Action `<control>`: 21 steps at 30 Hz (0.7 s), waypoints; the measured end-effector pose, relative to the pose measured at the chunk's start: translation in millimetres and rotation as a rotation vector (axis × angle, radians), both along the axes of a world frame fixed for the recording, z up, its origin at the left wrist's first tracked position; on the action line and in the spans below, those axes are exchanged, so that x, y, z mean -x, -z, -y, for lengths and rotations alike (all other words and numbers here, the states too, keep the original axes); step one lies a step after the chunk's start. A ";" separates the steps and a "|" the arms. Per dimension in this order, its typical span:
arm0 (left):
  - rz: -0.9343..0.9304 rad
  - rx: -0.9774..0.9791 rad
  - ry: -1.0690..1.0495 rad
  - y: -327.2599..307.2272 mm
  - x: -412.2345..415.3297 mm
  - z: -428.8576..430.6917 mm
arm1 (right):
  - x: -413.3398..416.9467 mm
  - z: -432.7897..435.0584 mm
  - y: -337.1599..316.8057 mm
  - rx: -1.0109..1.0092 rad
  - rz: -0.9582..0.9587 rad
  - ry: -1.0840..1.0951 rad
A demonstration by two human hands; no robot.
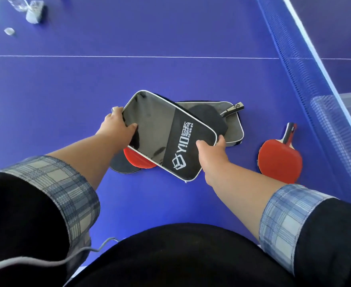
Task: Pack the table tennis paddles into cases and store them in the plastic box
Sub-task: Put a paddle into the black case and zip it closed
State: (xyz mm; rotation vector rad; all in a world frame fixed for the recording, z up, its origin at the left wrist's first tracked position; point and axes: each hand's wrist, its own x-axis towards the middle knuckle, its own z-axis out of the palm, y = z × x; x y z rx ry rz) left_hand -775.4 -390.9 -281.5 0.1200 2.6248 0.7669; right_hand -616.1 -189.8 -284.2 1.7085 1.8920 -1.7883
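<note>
Grips a black zip case (166, 133) at both short ends, tilted above the blue table (129, 79). At the far end, left hand (118, 125) wrapped round the corner, thumb flat on the top face. At the near end, right hand (212, 152) clamped on the piped edge, thumb on top, fingers curled round the rim.

Directly below the left hand, half hidden by the case: 1 red paddle (137, 160) overlapping 1 dark paddle (119, 165), both flat on the table.

Just beyond the right hand, overlapped by the held case: a grey open case (232, 129) with 1 black paddle (209, 119) lying in it, handle pointing away.

Right of the right hand, apart from it: a 2nd red paddle (280, 160), flat, handle pointing away.

Further right of that hand, behind the net (307, 79): clear plastic box (340, 112), seen through the mesh.
</note>
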 end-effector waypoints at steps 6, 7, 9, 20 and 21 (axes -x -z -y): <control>-0.053 0.056 0.029 -11.9 -62.6 -34.0 | -90.6 -54.1 7.7 0.142 0.128 -0.335; -0.059 0.058 0.046 -9.7 -75.9 -43.3 | -107.0 -62.5 10.1 0.182 0.162 -0.367; -0.049 0.048 0.065 -3.3 -103.5 -66.0 | -140.8 -77.4 16.8 0.211 0.196 -0.434; -0.100 0.149 0.235 54.2 -202.6 -183.0 | -251.4 -120.8 66.4 0.204 0.267 -0.455; -0.082 0.161 0.275 57.9 -209.7 -187.8 | -252.7 -122.6 67.1 0.242 0.248 -0.416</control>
